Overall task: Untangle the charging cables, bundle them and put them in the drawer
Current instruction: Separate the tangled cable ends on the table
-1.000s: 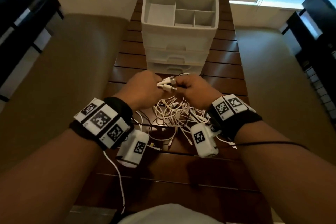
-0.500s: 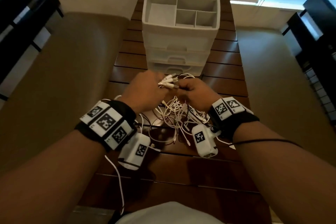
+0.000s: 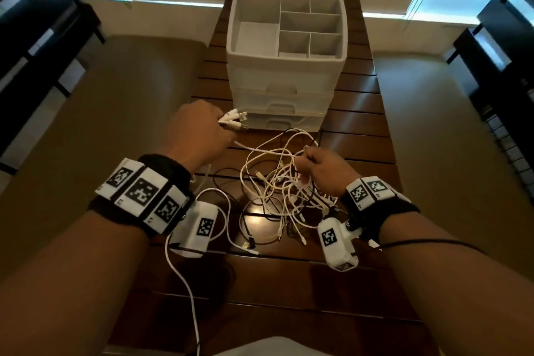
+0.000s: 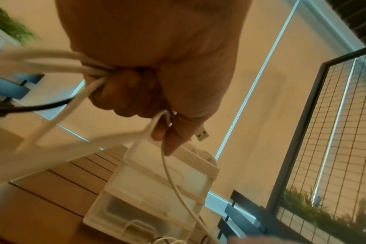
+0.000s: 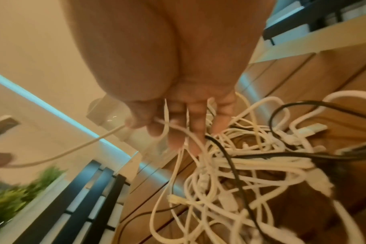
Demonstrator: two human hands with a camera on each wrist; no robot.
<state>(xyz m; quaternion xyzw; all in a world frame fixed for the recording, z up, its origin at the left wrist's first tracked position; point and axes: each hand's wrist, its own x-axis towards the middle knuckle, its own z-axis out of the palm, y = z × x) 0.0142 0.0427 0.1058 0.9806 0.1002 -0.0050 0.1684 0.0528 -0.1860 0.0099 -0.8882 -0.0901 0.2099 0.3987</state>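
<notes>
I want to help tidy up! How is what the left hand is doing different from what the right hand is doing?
The left hand grips a bunch of plug ends gathered together; the right hand pinches one white strand out of the tangle of cables. The left hand is close to the drawer unit; the right hand is further back, over the tangle. Both hold white cables above the wooden table.
</notes>
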